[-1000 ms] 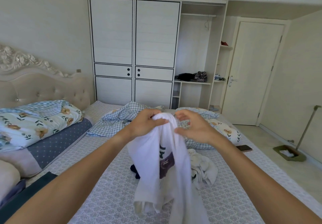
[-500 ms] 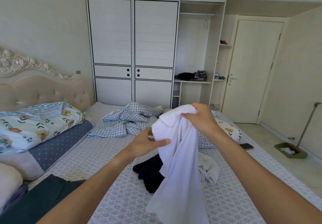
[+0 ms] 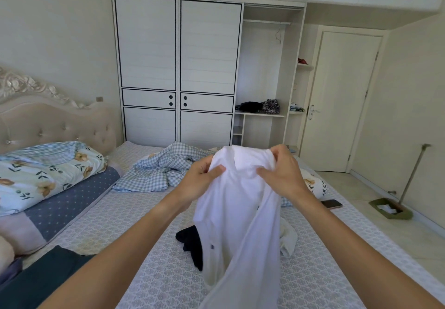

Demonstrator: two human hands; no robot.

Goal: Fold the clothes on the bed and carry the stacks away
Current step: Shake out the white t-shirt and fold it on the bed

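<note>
Clothes lie scattered on the bed (image 3: 134, 243): a checked quilt (image 3: 159, 171) beyond, a black garment (image 3: 190, 241) underneath the white shirt (image 3: 238, 212), which hangs above the mattress, its top pinched in the closed grip of the left hand (image 3: 199, 183) and right hand (image 3: 284, 174).

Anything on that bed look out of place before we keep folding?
One thing: a phone lies at the bed's right edge, near the drop to the floor, where tossed clothes could knock it off. Otherwise just unfolded laundry: the white shirt held up in both hands, and a dark garment lying crumpled.
</note>
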